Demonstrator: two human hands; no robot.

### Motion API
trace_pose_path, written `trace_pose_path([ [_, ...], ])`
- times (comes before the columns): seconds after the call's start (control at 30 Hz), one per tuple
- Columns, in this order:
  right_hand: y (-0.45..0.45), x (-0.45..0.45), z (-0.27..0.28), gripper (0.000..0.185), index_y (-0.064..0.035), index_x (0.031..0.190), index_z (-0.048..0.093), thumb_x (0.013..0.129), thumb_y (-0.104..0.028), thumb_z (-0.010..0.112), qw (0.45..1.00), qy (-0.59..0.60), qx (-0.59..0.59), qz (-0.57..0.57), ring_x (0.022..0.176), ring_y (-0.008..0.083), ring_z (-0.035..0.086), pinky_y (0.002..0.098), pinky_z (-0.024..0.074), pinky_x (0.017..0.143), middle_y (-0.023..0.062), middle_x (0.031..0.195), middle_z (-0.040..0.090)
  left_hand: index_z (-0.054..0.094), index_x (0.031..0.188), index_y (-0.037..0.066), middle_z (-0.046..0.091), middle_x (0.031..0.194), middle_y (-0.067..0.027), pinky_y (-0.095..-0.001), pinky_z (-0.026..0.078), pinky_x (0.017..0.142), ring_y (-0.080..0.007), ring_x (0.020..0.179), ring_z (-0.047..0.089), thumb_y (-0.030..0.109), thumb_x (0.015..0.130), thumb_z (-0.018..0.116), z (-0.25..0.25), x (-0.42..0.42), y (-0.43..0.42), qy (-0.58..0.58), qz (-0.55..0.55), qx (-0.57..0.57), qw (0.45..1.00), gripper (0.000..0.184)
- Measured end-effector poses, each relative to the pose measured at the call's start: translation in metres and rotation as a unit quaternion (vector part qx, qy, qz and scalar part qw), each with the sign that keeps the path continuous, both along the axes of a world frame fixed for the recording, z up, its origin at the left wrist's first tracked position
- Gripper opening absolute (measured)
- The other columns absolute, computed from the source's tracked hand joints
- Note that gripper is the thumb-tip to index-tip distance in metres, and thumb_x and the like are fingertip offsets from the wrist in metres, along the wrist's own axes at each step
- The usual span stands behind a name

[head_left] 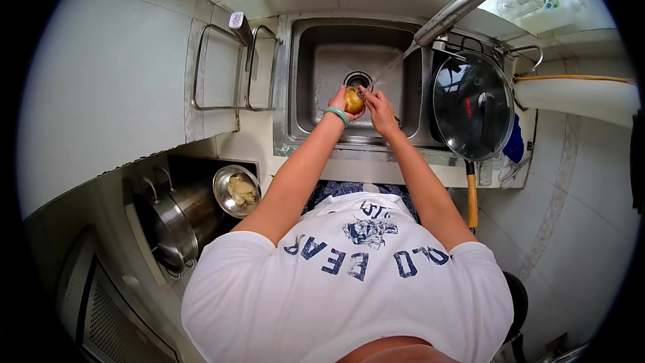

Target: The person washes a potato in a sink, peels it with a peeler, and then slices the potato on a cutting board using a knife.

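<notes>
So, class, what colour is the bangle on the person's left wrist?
The bangle is pale green; it shows best in the head view.

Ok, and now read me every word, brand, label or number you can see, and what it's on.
"BEAR": white T-shirt, upside down in this view.
"OLO" or "OLD": same shirt, beside "BEAR"; last letter uncertain.
Lettering by the shirt's printed figure: too distorted to read.
Red marking on the glass lid: too blurred.
Label on the white bottle: too small.
Mark on the grey handle: too small.
</notes>
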State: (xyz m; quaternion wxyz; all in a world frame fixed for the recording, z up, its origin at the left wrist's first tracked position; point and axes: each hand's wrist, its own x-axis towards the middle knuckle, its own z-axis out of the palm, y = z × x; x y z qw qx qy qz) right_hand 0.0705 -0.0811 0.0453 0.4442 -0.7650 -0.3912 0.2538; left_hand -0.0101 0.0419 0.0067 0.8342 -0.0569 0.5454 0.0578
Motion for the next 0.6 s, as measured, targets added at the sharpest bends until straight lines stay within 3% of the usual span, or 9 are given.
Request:
trace_pose_path([
  [0.17,0.004,0.004,-0.022,0.04,-0.0219,0.121,0.058,0.085,-0.005,0.054,1.0,0.021,-0.014,-0.016,0.081,0.0283,0.052,0.0355,0.0436,0.073,0.0123,0.086,0.05,0.049,0.117,0.014,0.056,0.113,-0.0108,-0.0502,0.045,0.085,-0.0304,0.099,0.054,0.045,0.09,0.05,0.002,0.0,-0.001,0.024,-0.023,0.026,0.999,0.041],
  [0.37,0.002,-0.004,0.001,0.042,-0.0217,0.121,0.058,0.083,-0.003,0.055,1.0,0.016,-0.007,-0.018,0.081,0.0289,0.052,0.0356,0.0435,0.074,0.0126,0.087,0.051,0.049,0.115,0.015,0.056,0.11,-0.0107,-0.0505,0.047,0.081,-0.0303,0.095,0.055,0.046,0.091,0.045,-0.014,-0.001,0.005,0.003,-0.051,0.015,0.999,0.039],
  [0.6,0.005,0.001,0.003,0.038,-0.0159,0.12,0.059,0.085,-0.002,0.054,0.999,-0.011,-0.029,-0.011,0.083,0.0276,0.052,0.0335,0.0431,0.075,0.0126,0.088,0.049,0.049,0.114,0.017,0.056,0.109,-0.01,-0.0536,0.046,0.078,-0.0312,0.096,0.055,0.052,0.092,0.038,0.013,0.004,0.003,0.066,-0.082,0.029,0.994,0.042],
])
